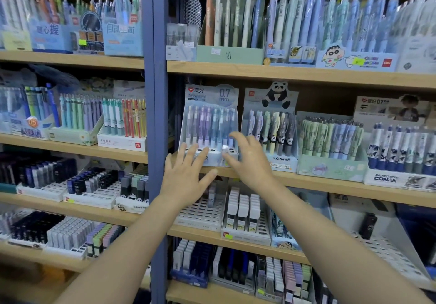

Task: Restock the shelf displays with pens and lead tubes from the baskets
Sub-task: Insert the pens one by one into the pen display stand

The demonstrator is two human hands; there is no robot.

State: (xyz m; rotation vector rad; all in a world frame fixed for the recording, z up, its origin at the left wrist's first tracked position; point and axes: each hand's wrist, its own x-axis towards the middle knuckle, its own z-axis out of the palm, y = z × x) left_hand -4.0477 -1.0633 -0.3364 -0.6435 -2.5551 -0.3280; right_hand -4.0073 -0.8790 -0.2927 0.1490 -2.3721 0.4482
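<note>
A pale blue 0.7 mm pen display box (208, 105) stands on the second shelf, just right of the blue upright post; it holds purple and blue pens, and its front row of holes is bare. My left hand (186, 176) is spread flat, fingers straight, at the box's lower front edge. My right hand (247, 155) hovers at the box's right front corner with fingers spread and slightly bent. Neither hand holds anything. No basket is in view.
A panda pen display (271, 133) stands directly right of the box, then green pen boxes (330, 143). Lead tube trays (245, 216) fill the shelf below. The blue post (155, 115) divides two shelf units. Wooden shelf edges (330, 183) run across.
</note>
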